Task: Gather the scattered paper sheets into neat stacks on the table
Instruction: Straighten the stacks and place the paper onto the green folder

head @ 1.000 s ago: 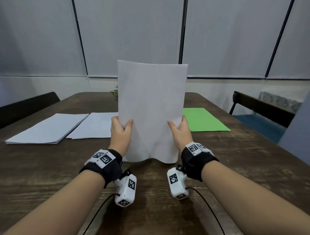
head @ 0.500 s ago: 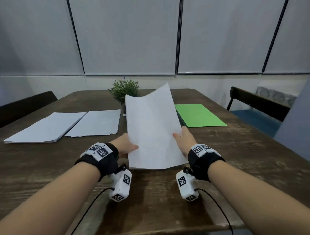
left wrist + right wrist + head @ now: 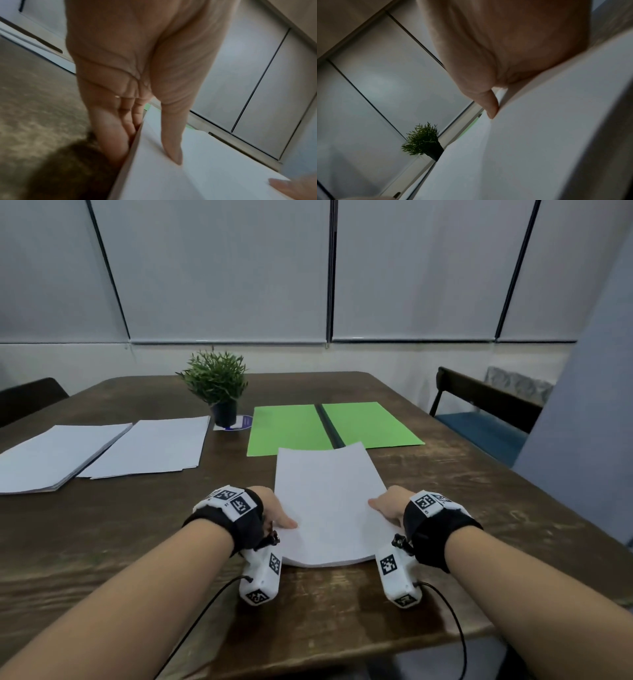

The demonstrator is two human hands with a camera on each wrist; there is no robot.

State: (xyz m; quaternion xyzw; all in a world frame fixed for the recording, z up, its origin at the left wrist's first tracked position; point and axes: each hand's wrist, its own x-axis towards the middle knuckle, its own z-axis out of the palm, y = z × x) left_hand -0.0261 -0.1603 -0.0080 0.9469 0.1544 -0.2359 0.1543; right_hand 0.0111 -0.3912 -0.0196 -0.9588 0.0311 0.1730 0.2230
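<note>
Far left on the dark wooden table (image 3: 144,518) lies a thick white paper stack (image 3: 51,455), and just right of it, overlapping its edge, a thinner white pile (image 3: 154,445). Behind these, a small potted plant (image 3: 215,381) in a black pot stands next to a white-and-blue round item (image 3: 241,422), too small to identify. Right of the plant, two green sheets (image 3: 287,428) lie flat side by side with a dark strip (image 3: 329,426) between them. In front of them, near the table's front edge, the held white sheaf (image 3: 325,505) lies nearly flat, its far edge overlapping the green paper and its near edge bowed slightly upward. The left hand (image 3: 272,508) grasps the sheaf's left edge: in the left wrist view the thumb (image 3: 171,135) presses on top while the fingers (image 3: 118,135) run under the edge. The right hand (image 3: 390,505) grasps the right edge, thumb on top; in the right wrist view its fingers are hidden behind the paper. Each wrist carries a black strap with a white tagged camera unit (image 3: 262,577). Chairs sit at both sides, a dark one (image 3: 27,398) left, a blue-seated one (image 3: 479,419) right.
</note>
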